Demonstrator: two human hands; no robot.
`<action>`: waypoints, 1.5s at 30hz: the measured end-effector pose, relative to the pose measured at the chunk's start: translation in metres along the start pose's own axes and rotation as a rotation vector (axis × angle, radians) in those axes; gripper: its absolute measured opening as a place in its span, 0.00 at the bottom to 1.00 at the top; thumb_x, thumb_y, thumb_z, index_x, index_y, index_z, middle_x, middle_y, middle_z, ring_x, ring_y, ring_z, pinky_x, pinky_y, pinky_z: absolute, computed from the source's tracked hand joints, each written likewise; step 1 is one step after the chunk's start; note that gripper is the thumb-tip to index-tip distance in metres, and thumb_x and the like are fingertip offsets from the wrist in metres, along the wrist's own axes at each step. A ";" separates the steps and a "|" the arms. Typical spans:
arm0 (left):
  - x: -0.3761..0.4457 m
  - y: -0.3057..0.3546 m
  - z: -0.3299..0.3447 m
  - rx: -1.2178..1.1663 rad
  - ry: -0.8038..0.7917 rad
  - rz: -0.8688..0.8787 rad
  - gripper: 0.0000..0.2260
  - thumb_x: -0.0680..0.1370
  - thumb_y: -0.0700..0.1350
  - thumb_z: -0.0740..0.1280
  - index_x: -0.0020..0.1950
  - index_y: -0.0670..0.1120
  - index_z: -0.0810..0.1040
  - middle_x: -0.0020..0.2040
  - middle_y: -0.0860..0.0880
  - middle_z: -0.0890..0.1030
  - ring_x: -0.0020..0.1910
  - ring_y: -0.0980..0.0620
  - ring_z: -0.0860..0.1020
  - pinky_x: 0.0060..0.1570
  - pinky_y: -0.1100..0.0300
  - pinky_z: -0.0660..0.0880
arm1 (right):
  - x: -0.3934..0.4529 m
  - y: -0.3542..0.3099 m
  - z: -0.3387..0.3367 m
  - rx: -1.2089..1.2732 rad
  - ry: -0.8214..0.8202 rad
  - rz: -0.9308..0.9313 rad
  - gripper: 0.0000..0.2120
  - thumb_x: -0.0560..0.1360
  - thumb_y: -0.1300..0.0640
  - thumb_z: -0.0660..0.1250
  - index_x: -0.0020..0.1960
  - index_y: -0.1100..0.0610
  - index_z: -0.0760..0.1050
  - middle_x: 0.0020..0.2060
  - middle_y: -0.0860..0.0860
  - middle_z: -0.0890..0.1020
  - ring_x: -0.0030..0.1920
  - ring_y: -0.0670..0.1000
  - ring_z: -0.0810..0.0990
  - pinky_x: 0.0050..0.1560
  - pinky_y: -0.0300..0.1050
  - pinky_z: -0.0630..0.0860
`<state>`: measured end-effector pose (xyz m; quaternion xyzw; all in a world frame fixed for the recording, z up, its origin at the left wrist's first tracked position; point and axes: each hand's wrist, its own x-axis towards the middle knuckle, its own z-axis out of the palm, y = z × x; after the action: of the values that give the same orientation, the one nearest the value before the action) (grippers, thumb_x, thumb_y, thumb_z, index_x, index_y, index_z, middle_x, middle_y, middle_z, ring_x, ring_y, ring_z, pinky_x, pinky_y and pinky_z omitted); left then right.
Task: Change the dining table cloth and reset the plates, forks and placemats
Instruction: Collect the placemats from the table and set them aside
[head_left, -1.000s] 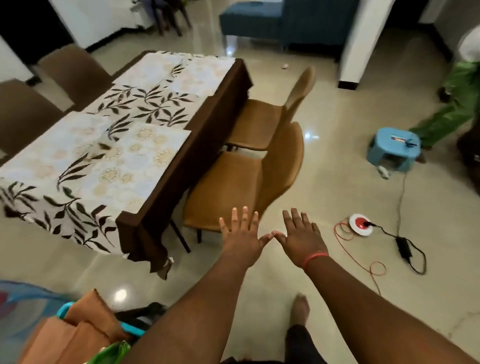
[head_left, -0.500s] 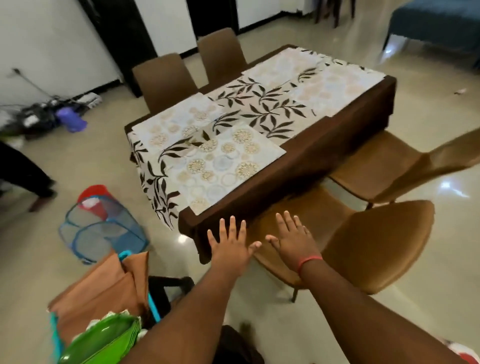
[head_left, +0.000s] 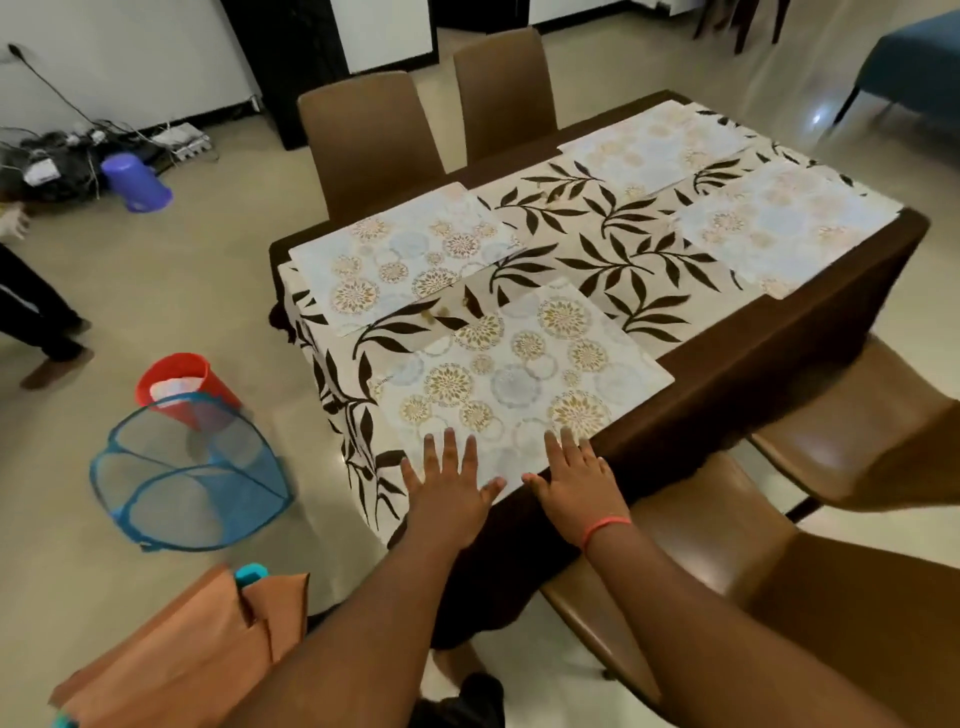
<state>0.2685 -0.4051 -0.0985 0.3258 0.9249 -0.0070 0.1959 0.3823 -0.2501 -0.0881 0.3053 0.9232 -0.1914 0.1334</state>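
Tablecloth (head_left: 613, 244): cream w/ dark leaves

The table cloth (head_left: 618, 249) looked like matt woven fabric with dark printed leaves. The placemats (head_left: 519, 374) seemed smooth with a faint sheen. The chairs (head_left: 852, 441) looked like glossy brown leather, the floor (head_left: 171, 291) polished tile, the hamper (head_left: 187, 478) blue mesh.
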 end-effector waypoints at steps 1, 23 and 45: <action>0.015 -0.014 -0.005 -0.007 -0.007 -0.018 0.37 0.76 0.71 0.35 0.80 0.53 0.37 0.80 0.47 0.35 0.78 0.41 0.33 0.72 0.34 0.35 | 0.016 -0.012 -0.002 0.006 0.000 -0.001 0.37 0.79 0.32 0.46 0.81 0.48 0.41 0.81 0.51 0.43 0.80 0.56 0.42 0.78 0.57 0.47; 0.151 -0.058 -0.048 -0.754 0.091 -0.997 0.22 0.79 0.48 0.64 0.69 0.39 0.67 0.69 0.39 0.63 0.65 0.37 0.69 0.58 0.45 0.73 | 0.225 0.076 -0.082 -0.084 0.024 0.373 0.35 0.80 0.36 0.53 0.79 0.54 0.50 0.79 0.59 0.53 0.78 0.62 0.53 0.73 0.65 0.58; 0.156 -0.085 -0.045 -0.922 0.118 -1.241 0.23 0.77 0.40 0.64 0.72 0.39 0.68 0.68 0.39 0.72 0.62 0.38 0.74 0.60 0.43 0.75 | 0.255 0.100 -0.098 0.185 0.040 0.547 0.34 0.78 0.36 0.60 0.72 0.61 0.64 0.68 0.63 0.71 0.68 0.67 0.68 0.64 0.65 0.66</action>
<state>0.0901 -0.3726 -0.1239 -0.3666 0.8565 0.2876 0.2221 0.2329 -0.0025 -0.1208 0.5574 0.7878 -0.2256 0.1334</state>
